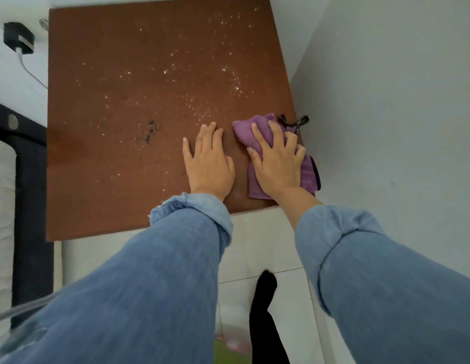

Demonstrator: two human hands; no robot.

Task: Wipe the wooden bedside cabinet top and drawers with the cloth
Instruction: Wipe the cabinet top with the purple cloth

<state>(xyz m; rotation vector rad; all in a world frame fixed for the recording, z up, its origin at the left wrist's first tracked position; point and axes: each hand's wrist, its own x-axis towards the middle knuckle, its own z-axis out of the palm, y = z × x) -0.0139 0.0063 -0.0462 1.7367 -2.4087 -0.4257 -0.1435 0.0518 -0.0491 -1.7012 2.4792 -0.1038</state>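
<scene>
Head view: the wooden cabinet top (129,153) was seen strewn with pale crumbs and dark specks toward its far and middle parts, with the purple cloth (307,174) bunched at its near right corner. The cloth was pressed flat under the spread right hand (277,164), while the left hand (207,161) was laid open on bare wood just beside it. The cloth was judged soft, light and limp, best driven with a flat palm over its middle.
</scene>
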